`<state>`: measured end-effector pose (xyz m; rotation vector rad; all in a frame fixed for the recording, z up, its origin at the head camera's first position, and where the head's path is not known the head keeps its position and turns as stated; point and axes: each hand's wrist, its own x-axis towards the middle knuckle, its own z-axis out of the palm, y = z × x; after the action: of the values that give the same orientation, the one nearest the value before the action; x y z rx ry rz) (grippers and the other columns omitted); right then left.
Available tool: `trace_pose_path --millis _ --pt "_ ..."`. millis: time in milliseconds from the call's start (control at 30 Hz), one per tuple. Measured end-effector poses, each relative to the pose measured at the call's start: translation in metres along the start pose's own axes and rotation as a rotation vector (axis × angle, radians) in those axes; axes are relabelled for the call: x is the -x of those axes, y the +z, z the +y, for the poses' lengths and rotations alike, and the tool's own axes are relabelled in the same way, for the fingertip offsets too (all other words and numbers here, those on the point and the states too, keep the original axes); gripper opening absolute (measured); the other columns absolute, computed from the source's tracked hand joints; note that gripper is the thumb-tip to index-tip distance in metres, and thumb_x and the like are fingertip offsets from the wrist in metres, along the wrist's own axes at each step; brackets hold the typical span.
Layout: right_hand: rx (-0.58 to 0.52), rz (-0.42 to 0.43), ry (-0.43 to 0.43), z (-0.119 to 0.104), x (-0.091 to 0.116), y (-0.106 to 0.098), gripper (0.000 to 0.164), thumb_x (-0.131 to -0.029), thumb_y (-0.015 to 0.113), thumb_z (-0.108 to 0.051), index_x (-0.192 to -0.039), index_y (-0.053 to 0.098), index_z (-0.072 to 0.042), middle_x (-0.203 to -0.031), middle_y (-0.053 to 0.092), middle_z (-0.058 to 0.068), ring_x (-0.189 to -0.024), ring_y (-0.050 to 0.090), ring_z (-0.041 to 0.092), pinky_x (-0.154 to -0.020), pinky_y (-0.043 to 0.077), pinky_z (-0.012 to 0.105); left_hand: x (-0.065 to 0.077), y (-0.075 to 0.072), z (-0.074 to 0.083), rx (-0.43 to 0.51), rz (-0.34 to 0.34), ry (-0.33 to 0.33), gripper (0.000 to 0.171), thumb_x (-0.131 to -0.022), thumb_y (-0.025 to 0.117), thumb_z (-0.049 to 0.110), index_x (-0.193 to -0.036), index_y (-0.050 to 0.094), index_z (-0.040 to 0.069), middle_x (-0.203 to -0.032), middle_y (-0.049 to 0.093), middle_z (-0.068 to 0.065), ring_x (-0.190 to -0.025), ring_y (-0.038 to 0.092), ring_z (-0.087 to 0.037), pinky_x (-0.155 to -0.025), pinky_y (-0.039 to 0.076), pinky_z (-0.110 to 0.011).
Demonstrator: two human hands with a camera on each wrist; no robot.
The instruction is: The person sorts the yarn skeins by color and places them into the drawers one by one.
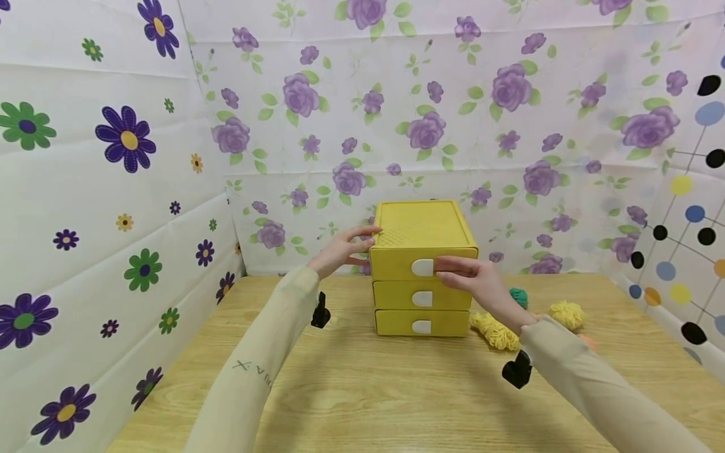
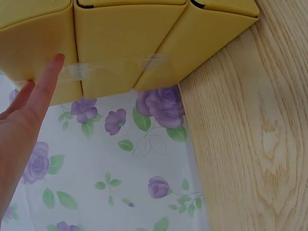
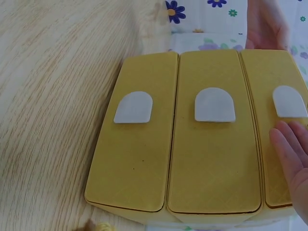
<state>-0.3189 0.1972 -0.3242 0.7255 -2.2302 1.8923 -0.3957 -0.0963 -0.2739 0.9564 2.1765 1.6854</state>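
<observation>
A yellow chest of three small drawers (image 1: 421, 292) stands on the wooden table, each drawer front bearing a white rounded pull tab. My left hand (image 1: 340, 251) is at its upper left edge; in the left wrist view the extended fingers (image 2: 45, 84) lie against the side wall of the top drawer section. At the top drawer front is my right hand (image 1: 481, 283), its straight fingertips right at the edge of the top white tab (image 1: 422, 267). The right wrist view shows these fingers (image 3: 288, 149) just beside that tab, held together. All three drawers are closed.
Right of the chest lie a yellow yarn bundle (image 1: 495, 331), another yellow yarn ball (image 1: 566, 314) and a teal one (image 1: 518, 297), partly behind my right arm. Flowered cloth walls (image 1: 340, 126) enclose the back and left of the table (image 1: 362, 390); a dotted cloth hangs at right.
</observation>
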Motion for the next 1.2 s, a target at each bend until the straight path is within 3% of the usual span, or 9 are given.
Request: trace_pose_path --millis 300,533,833,1200 --pt "-0.05 0.026 0.021 -0.002 -0.006 0.005 0.039 -0.086 0.063 -0.009 -0.121 0.055 0.006 -0.116 0.055 0.02 -0.097 0.057 0.033 -0.08 0.045 0.039 -0.001 -0.001 0.006 0.101 -0.042 -0.048 0.046 -0.095 0.048 0.013 -0.138 0.036 0.004 -0.14 0.03 -0.012 -0.122 0.032 -0.033 -0.091 0.034 -0.051" --pt "-0.048 0.051 0.042 -0.004 -0.009 0.007 0.036 -0.086 0.063 -0.008 -0.117 0.057 0.008 -0.111 0.058 0.022 -0.095 0.058 0.032 -0.08 0.046 0.039 -0.002 -0.001 0.003 0.121 -0.026 -0.05 0.045 -0.096 0.047 0.013 -0.139 0.036 0.005 -0.139 0.03 -0.012 -0.122 0.032 -0.032 -0.092 0.033 -0.051" --pt "-0.054 0.082 0.022 -0.003 -0.015 0.007 0.028 -0.084 0.062 0.0 -0.109 0.06 0.011 -0.102 0.061 0.022 -0.086 0.062 0.025 -0.075 0.048 0.039 -0.011 -0.003 -0.01 0.164 0.018 -0.076 0.041 -0.095 0.05 0.014 -0.135 0.043 0.011 -0.136 0.036 -0.008 -0.116 0.04 -0.026 -0.09 0.036 -0.048" --pt "-0.044 0.075 0.04 -0.008 -0.013 0.007 0.026 -0.086 0.061 -0.003 -0.107 0.061 0.013 -0.097 0.062 0.024 -0.084 0.062 0.03 -0.073 0.048 0.041 -0.011 -0.003 -0.011 0.151 0.038 -0.085 0.04 -0.095 0.05 0.014 -0.134 0.044 0.011 -0.134 0.038 -0.006 -0.116 0.041 -0.023 -0.088 0.04 -0.042"
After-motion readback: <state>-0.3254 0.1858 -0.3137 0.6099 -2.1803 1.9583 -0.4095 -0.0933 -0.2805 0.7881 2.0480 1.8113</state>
